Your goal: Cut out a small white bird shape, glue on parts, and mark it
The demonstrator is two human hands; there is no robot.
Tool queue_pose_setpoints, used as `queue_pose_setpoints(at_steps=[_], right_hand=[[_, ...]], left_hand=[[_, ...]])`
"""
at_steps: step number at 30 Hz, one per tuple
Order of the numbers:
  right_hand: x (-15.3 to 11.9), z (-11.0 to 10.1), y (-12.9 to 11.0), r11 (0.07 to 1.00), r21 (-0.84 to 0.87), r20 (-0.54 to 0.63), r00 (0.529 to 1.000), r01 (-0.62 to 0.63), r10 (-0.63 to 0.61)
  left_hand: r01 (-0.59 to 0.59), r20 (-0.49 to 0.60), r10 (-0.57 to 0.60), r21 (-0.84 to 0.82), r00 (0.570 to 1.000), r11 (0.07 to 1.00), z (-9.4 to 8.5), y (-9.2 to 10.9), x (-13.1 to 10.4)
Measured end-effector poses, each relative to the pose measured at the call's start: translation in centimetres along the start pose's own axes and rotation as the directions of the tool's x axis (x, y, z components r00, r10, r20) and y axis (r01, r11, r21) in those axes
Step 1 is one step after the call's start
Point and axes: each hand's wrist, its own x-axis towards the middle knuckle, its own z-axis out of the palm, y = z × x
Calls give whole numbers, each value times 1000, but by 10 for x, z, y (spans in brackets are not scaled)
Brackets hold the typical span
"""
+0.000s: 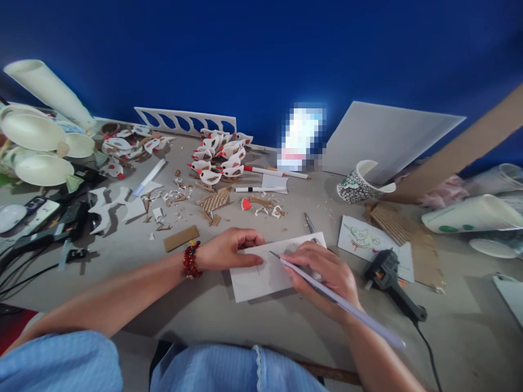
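A white card point(253, 283) lies at the table's front edge, with a faint short pencil line on it. My left hand point(232, 249) grips the card's upper left side, thumb on top and fingers curled at the far edge. In my right hand point(322, 269) is a long pale purple pencil point(359, 313), its dark tip at the card's upper middle. The right hand rests over the card's right part and hides it. Just beyond the card lies a dark metallic pen point(309, 222), partly covered by it.
Small white paper birds point(210, 175) stand at the back, with scraps and markers point(261, 189) before them. A glue gun point(392, 283), a drawing point(355, 237) and a patterned cup point(359, 182) are on the right. Cables and tools point(69, 218) lie left.
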Motion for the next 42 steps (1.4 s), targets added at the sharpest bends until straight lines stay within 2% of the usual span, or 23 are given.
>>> queue_pose_setpoints(at_steps=[13,20,31,38,42], right_hand=[[6,-2,2,998,-16,84,995,60,-58],[1,-2,6,999,-7,113,992,51,-49],[0,-3,5,994,-75,135,988,82,-71],[-2,-6,3,998,-14,36,997,67,-67],[0,-6,1,997,3,51,996,78,-78]], left_hand=[[-5,1,5,56,1000,998,0,-1,-1],[-16,-16,17,83,1000,996,0,0,0],[-14,-28,16,81,999,997,2,-1,1],[-15,-33,15,27,999,1000,2,-1,1],[-6,-24,6,16,1000,1000,2,-2,0]])
